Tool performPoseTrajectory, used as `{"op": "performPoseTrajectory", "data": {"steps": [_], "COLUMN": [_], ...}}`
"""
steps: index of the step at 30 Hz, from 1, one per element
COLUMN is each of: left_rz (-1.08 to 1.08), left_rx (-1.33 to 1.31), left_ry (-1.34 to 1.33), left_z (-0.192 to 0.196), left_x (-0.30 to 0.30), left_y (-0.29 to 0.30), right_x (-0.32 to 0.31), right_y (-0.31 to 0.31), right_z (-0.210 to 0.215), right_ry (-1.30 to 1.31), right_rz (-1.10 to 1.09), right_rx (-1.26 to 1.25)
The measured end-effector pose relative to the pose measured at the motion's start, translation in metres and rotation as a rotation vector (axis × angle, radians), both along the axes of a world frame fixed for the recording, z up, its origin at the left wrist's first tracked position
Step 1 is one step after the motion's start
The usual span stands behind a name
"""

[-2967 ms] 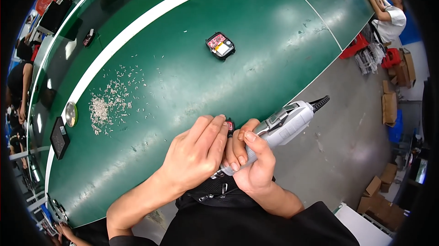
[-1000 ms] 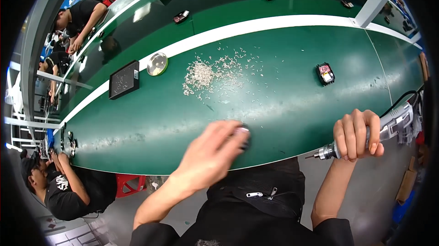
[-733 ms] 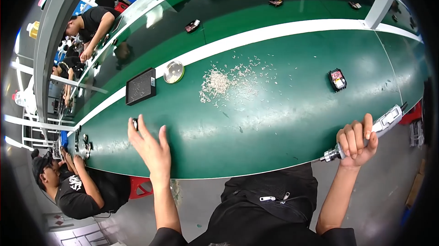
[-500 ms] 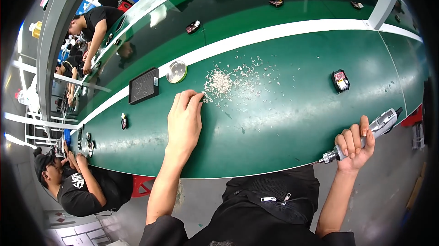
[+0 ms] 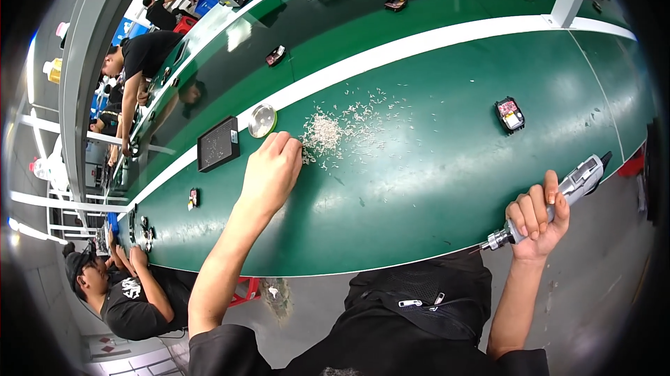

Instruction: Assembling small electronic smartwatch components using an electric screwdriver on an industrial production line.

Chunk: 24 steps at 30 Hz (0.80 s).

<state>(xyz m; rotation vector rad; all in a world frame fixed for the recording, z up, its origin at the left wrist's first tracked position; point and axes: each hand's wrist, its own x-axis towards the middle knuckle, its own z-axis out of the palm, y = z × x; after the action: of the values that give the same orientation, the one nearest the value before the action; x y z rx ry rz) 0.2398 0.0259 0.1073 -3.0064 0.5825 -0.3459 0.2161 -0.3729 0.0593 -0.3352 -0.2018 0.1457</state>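
My left hand (image 5: pixel 271 172) reaches across the green bench (image 5: pixel 419 187), its fingertips bunched at the near edge of a pile of small pale screws (image 5: pixel 328 131). Whether it holds a screw is hidden by the fingers. My right hand (image 5: pixel 537 214) hangs off the bench's front edge and grips a grey electric screwdriver (image 5: pixel 569 191), bit pointing left and down. A small black and red part (image 5: pixel 509 113) lies on the bench to the far right.
A round metal dish (image 5: pixel 262 120) and a black tray (image 5: pixel 218 143) sit left of the screws. A small part (image 5: pixel 193 198) lies further left. Other people work along the left side; one sits at the lower left (image 5: pixel 125 292). A white stripe (image 5: pixel 433 44) runs along the bench.
My left hand has swung from the bench's left part rightward and forward to the screw pile. My right hand with the screwdriver has stayed at the front edge.
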Motion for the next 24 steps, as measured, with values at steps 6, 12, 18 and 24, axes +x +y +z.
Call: {"op": "performPoseTrajectory", "data": {"steps": [6, 12, 18, 24], "left_rz": [0.378, 0.368, 0.192, 0.051], "left_rx": [-0.760, -1.245, -1.348, -1.584], "left_ry": [-0.042, 0.134, 0.128, 0.248], "left_z": [-0.009, -0.007, -0.011, -0.014], "left_x": [-0.018, -0.054, -0.076, -0.098], "left_y": [-0.007, -0.060, -0.123, -0.154], "right_x": [-0.004, -0.006, -0.006, -0.012], "right_y": [0.003, 0.017, 0.034, 0.050], "right_z": [0.005, 0.012, 0.028, 0.044], "right_ry": [0.056, 0.089, -0.012, -0.140], "right_rz": [-0.006, 0.006, 0.072, 0.099], "right_rx": [-0.003, -0.006, 0.051, 0.061]}}
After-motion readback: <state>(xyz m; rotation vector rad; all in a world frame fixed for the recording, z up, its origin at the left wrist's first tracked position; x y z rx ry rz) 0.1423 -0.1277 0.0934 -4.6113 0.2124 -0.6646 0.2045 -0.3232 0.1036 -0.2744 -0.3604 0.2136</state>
